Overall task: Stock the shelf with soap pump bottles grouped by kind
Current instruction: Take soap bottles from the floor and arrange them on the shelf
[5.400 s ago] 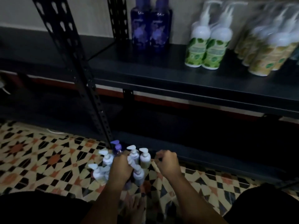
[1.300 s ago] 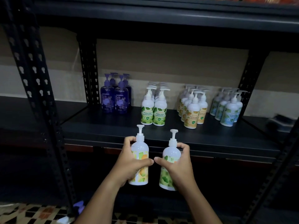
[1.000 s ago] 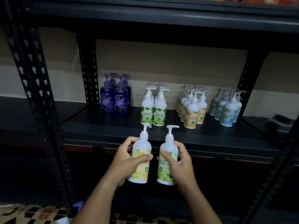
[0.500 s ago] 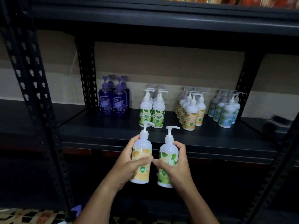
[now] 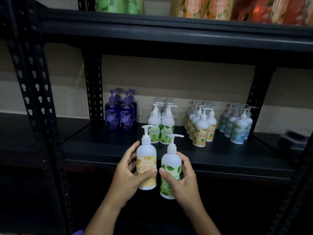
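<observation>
Two smooth, round-shouldered white plastic pump bottles stood upright before the dark metal shelf (image 5: 220, 155): the orange-labelled bottle (image 5: 146, 165) wrapped by the left hand (image 5: 128, 175), the green-labelled bottle (image 5: 170, 173) gripped by the right hand (image 5: 183, 182), fingers curled.

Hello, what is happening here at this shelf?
A person is stocking soap pump bottles. The left hand holds an orange-label bottle; the right hand holds a green-label bottle, both in front of the shelf. On it stand separate purple, green, orange and blue groups.
</observation>
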`<state>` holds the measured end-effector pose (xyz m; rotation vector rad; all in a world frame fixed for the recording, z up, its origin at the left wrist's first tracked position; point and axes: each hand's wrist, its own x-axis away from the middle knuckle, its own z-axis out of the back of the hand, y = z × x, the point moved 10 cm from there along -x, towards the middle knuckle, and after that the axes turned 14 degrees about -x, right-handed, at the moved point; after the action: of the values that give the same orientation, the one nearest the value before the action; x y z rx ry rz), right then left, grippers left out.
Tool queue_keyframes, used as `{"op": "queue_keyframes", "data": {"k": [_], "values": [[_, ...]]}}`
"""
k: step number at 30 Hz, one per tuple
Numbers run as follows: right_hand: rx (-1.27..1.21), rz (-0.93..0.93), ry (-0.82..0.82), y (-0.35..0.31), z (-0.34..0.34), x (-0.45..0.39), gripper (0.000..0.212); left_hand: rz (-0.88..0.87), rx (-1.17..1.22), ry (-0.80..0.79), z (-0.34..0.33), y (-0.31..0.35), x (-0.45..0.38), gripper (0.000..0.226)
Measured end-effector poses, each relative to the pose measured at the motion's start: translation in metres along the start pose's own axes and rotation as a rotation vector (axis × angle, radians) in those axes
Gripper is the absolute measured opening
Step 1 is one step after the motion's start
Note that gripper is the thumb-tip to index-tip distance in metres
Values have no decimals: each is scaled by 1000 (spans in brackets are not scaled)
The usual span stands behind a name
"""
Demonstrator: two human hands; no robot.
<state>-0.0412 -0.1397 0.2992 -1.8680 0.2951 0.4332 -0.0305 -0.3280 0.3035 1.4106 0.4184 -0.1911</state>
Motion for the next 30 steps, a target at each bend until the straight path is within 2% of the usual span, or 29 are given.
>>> {"op": "queue_keyframes", "data": {"k": [6, 10, 15, 24, 30], "values": [[7, 20, -42, 1, -16, -25, 64, -45, 57, 131, 25, 2, -12, 90], [82, 79, -39, -3, -29, -51, 74, -86, 43, 188, 40, 6, -22, 78], [168, 138, -61, -7, -47, -84, 75, -98, 39, 267, 55, 11, -33, 76], [257, 117, 0, 18, -53, -102, 79, -109, -10, 313, 77, 20, -43, 78], [386, 131, 77, 23, -50, -107, 94, -103, -24, 345, 87, 22, -41, 78]]}}
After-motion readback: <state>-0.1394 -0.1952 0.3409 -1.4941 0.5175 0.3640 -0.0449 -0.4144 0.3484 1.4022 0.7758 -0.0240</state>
